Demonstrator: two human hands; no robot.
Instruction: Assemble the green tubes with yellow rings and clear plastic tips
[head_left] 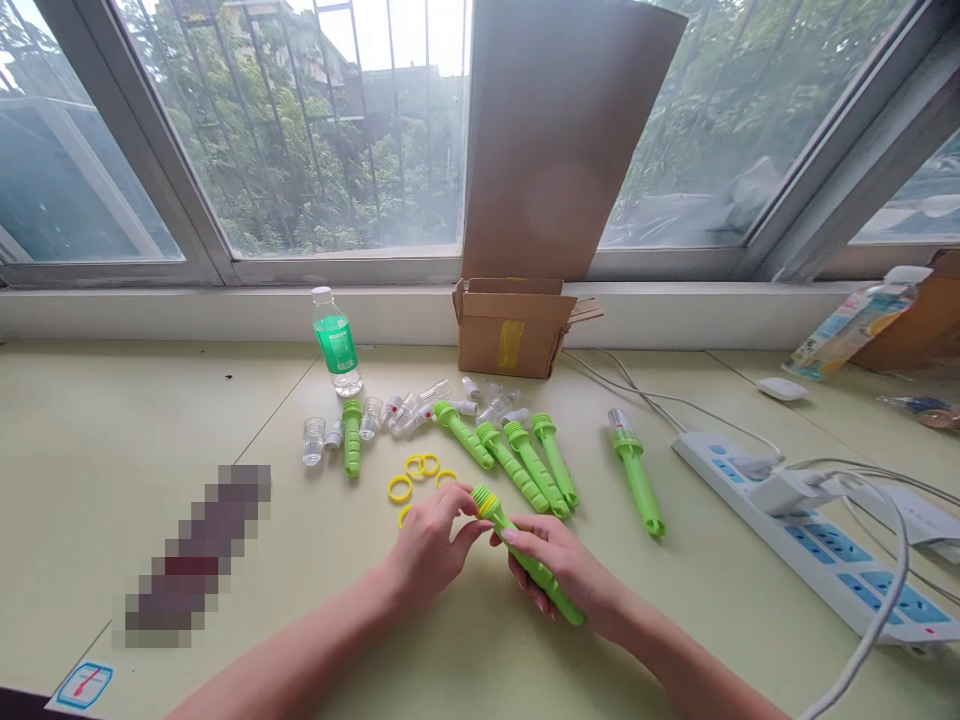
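My right hand [566,565] is wrapped round a green plastic handle [551,585] with a threaded top, held tilted above the table. A yellow ring [487,508] sits round the handle just below its thread. The fingers of my left hand [431,540] pinch at this ring and the threaded end. Several loose yellow rings [400,489] lie just beyond my left hand, one partly hidden by it. Farther back are more green handles [514,470], clear plastic caps [313,442] and small white pieces [334,435], some with a red dot.
A handle with a clear cap [637,480] lies apart on the right, near a white power strip [817,545] with cables. A water bottle [337,345] and an open cardboard box [514,330] stand by the window. Another bottle [859,325] leans at far right.
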